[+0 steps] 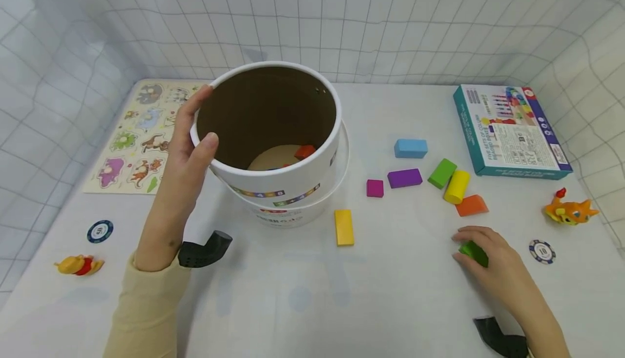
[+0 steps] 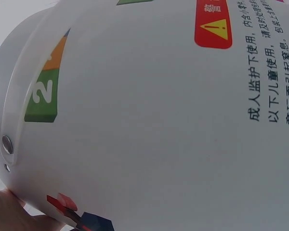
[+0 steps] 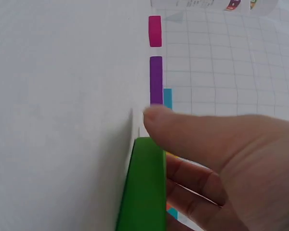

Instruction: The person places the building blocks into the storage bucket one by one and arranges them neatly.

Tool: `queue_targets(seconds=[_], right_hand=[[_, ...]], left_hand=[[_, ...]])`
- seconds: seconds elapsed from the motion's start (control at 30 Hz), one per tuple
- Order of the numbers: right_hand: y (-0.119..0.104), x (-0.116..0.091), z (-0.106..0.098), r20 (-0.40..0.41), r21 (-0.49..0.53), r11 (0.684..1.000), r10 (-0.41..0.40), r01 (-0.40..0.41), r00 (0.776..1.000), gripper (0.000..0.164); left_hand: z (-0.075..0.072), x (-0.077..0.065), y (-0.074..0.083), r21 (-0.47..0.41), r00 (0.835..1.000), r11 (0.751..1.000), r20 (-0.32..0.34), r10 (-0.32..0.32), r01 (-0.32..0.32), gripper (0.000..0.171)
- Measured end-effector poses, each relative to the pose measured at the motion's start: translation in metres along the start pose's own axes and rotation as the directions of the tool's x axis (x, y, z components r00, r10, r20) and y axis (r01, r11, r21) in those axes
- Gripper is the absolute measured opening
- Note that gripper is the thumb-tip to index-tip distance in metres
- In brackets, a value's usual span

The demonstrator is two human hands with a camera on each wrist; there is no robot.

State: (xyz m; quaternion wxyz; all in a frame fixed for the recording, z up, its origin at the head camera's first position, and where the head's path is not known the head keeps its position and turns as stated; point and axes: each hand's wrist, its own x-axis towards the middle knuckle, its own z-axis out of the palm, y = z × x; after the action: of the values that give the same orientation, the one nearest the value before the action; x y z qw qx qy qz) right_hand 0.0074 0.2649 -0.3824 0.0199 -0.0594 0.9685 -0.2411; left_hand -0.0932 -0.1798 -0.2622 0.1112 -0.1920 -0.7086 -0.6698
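My left hand (image 1: 187, 146) grips the left rim of a white cylindrical bucket (image 1: 298, 206), which tilts toward me. Inside the bucket, a red-orange block (image 1: 305, 152) lies on the bottom; other pieces there are mostly hidden by the near wall. The left wrist view is filled by the bucket's printed side (image 2: 149, 134), with part of the hand at lower left. At the right, my right hand (image 1: 493, 257) holds a green block (image 1: 472, 253) between thumb and fingers, low over the table. In the right wrist view the green block (image 3: 144, 187) appears large beside the thumb.
Between the hands lie yellow (image 1: 344, 228), magenta (image 1: 375, 188), purple (image 1: 405, 178) and blue (image 1: 410, 148) blocks. Farther right are a green block (image 1: 442, 173), a yellow cylinder (image 1: 457, 186), an orange block (image 1: 471, 205), a box (image 1: 517, 135) and an orange toy (image 1: 568, 210). A puzzle board (image 1: 124, 157) lies left.
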Motion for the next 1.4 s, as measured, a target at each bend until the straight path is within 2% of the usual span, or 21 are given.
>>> queue_targets(seconds=[0.17, 0.33, 0.47, 0.6, 0.73, 0.87, 0.93, 1.1, 1.23, 1.3, 1.4], right_hand=[[0.005, -0.009, -0.002, 0.02, -0.025, 0.998, 0.052, -0.052, 0.998, 0.053], [0.008, -0.013, -0.002, -0.027, -0.011, 0.999, 0.032, -0.032, 0.999, 0.049], [0.006, -0.012, 0.001, -0.081, 0.012, 1.0, -0.018, 0.019, 0.997, 0.043], [0.002, -0.011, 0.003, -0.112, 0.102, 0.992, -0.068, 0.08, 0.991, 0.04], [-0.006, -0.004, -0.001, -0.089, 0.24, 0.96, -0.124, 0.142, 0.988, 0.043], [-0.019, 0.009, -0.01, -0.047, 0.354, 0.91, -0.214, 0.217, 0.976, 0.042], [-0.029, 0.017, -0.016, -0.043, 0.398, 0.877, -0.273, 0.268, 0.961, 0.042], [-0.057, 0.041, -0.031, -0.063, 0.483, 0.779, -0.424, 0.399, 0.903, 0.046], [-0.084, 0.06, -0.042, -0.083, 0.541, 0.705, -0.498, 0.458, 0.863, 0.045], [-0.099, 0.07, -0.048, -0.115, 0.582, 0.651, -0.527, 0.487, 0.842, 0.044], [-0.123, 0.081, -0.059, -0.172, 0.657, 0.562, -0.538, 0.503, 0.825, 0.039]], left_hand=[[0.001, 0.001, 0.0, -0.005, 1.0, 1.0, 0.012, -0.01, 0.011, 0.057], [-0.001, 0.001, 0.0, 0.008, 1.0, 1.0, -0.002, -0.002, 0.002, 0.058], [-0.001, -0.001, 0.001, -0.007, 1.0, 1.0, -0.001, -0.001, 0.001, 0.057], [0.0, -0.002, 0.001, -0.016, 1.0, 1.0, 0.0, -0.009, 0.009, 0.056], [0.0, -0.003, 0.001, -0.025, 1.0, 0.999, 0.001, -0.024, 0.024, 0.056], [0.0, -0.002, 0.002, -0.015, 1.0, 1.0, 0.005, -0.025, 0.025, 0.056], [0.0, -0.001, 0.002, -0.005, 1.0, 1.0, 0.007, -0.017, 0.017, 0.056], [0.0, 0.0, 0.001, 0.023, 1.0, 1.0, 0.005, -0.005, 0.005, 0.057], [0.0, -0.001, 0.001, 0.034, 1.0, 0.999, -0.003, 0.0, 0.0, 0.058], [0.0, -0.001, 0.001, 0.03, 1.0, 1.0, -0.008, -0.001, 0.002, 0.059], [-0.001, -0.002, 0.002, 0.025, 1.0, 1.0, -0.009, -0.01, 0.01, 0.059]])
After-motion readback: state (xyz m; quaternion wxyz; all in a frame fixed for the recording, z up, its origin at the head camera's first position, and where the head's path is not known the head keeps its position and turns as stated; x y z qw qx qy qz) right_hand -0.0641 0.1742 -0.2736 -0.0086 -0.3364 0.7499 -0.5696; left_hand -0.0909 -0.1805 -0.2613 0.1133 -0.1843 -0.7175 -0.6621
